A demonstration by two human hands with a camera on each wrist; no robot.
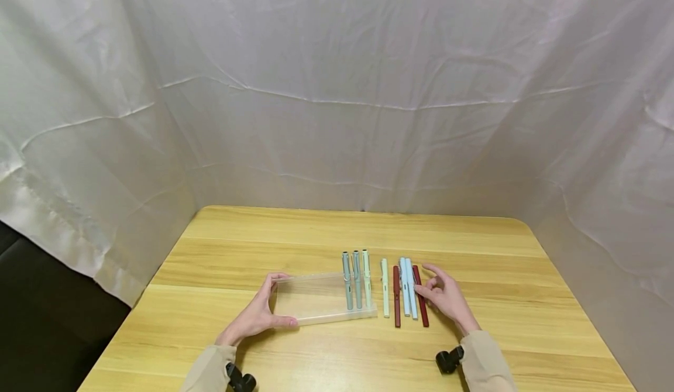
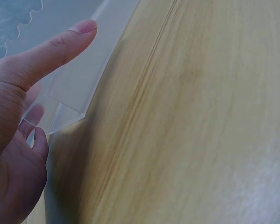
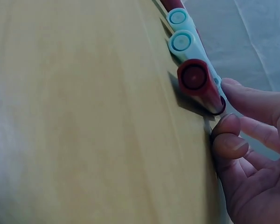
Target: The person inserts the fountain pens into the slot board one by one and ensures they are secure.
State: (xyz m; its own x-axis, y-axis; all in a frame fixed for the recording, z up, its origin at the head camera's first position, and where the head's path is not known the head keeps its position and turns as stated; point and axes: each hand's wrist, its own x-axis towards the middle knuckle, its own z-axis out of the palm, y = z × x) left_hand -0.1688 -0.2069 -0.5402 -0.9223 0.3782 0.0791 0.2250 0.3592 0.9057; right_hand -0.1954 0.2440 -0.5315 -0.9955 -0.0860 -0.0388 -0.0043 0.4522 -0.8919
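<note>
My left hand [image 1: 260, 316] grips the left end of a clear plastic pen rack [image 1: 316, 298], thumb on the front edge and fingers at the back. A notched edge of the rack shows in the left wrist view. Two grey-green pens [image 1: 348, 289] and a pale green pen [image 1: 367, 286] lie across its right part. Beside the rack lie another pale green pen [image 1: 385, 292], a dark red pen [image 1: 396, 304], two light blue pens [image 1: 410, 298] and a slanted dark red pen [image 1: 423, 310]. Over this last pen my right hand [image 1: 444, 295] hovers, some fingers bent; contact is unclear.
The wooden table [image 1: 326, 357] has its far edge against a pale hanging curtain [image 1: 337, 146]. A dark area [image 1: 47, 304] lies beyond the table's left side. Small black cameras [image 1: 449, 360] sit at both wrists.
</note>
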